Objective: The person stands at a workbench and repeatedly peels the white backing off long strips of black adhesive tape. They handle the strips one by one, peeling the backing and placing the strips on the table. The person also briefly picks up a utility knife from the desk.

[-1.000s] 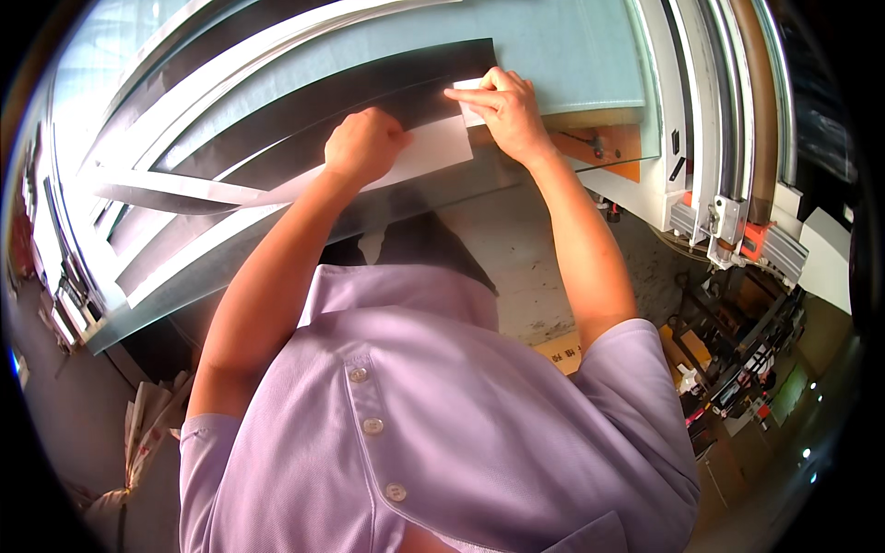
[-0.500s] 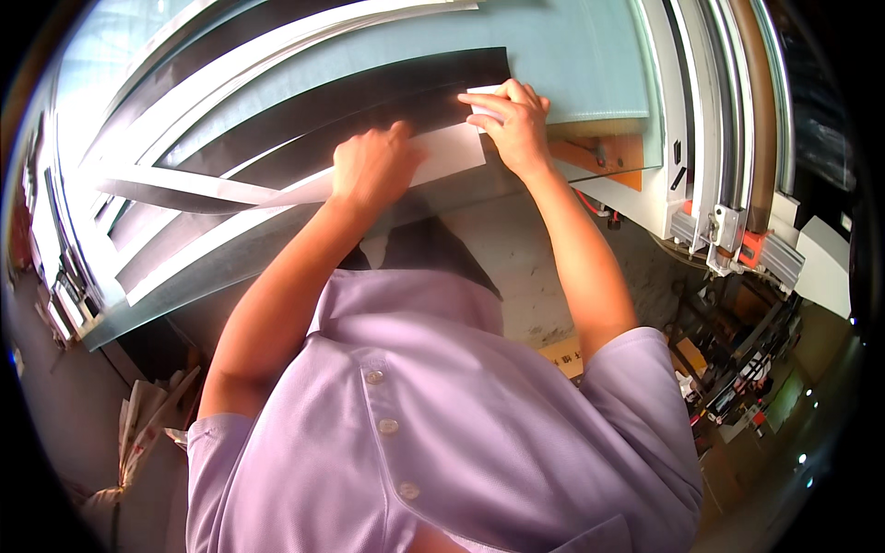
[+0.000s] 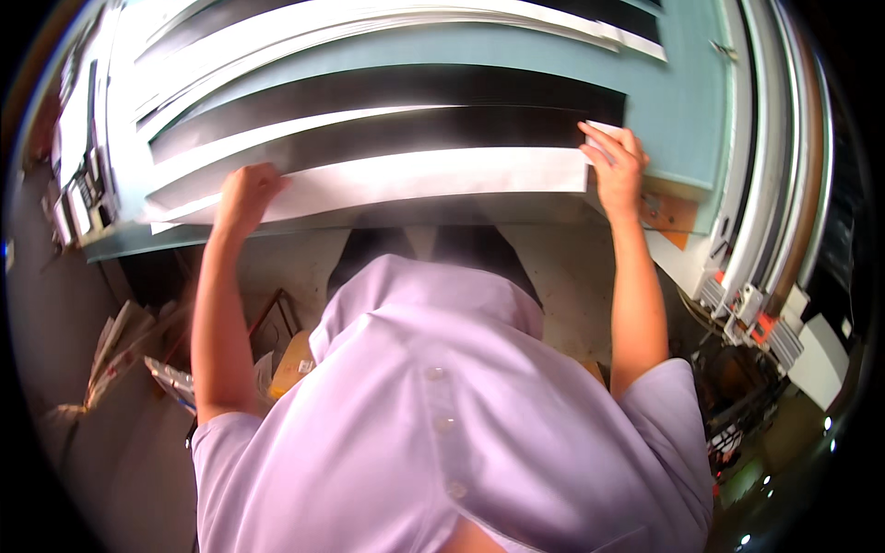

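Note:
A long white strip (image 3: pixel 442 172) lies along the near edge of the table, bordering a long black strip (image 3: pixel 387 146). My left hand (image 3: pixel 247 195) is closed at the white strip's left part, fingers curled down at its edge; the fingertips are hidden. By the strips' right end is my right hand (image 3: pixel 619 170), its thumb and fingers bent together over a small white piece (image 3: pixel 604 129). Whether that piece belongs to a strip I cannot tell. Beyond lies another black strip (image 3: pixel 415 83), with a thin white band between the two.
The glass-like blue-green tabletop (image 3: pixel 678 120) carries a stack of long white strips (image 3: pixel 369 23) farther back. A metal rail machine (image 3: pixel 765 184) runs along the right side. An orange-brown piece (image 3: pixel 671 217) shows at the table's right corner. Clutter stands below at left and right.
My left hand has slid leftward along the white strip, which now lies straighter; its left portion was raised and twisted before. The view has shifted, and my hands are farther apart.

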